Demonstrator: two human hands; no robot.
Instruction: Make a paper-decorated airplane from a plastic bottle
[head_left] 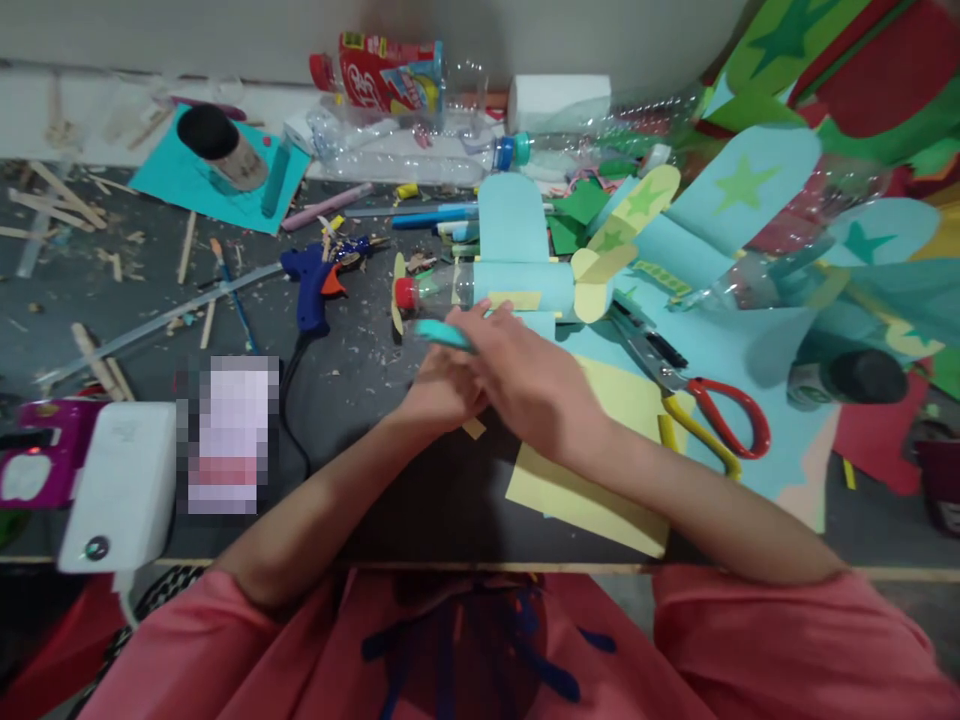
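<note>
My right hand (536, 375) is closed with its fingers bent over my left hand (448, 383). A slim teal object (444, 335), rounded at one end, sticks out to the left from under my right fingers; its kind is unclear. My left hand is closed beneath, and what it holds is hidden. Just beyond my hands lies a toy plane made from a plastic bottle (444, 287). It has a red cap, a yellow propeller strip, a light blue paper wrap with a wing (514, 220), and yellow tail pieces (592, 285).
A blue glue gun (309, 290) lies left, its cord running forward. Red-and-yellow-handled scissors (679, 380) and yellow paper (581, 495) are at right. A phone (231, 435) and white power bank (124, 480) sit front left. Plastic bottles (405, 165) line the back; wood sticks (67, 195) litter the left.
</note>
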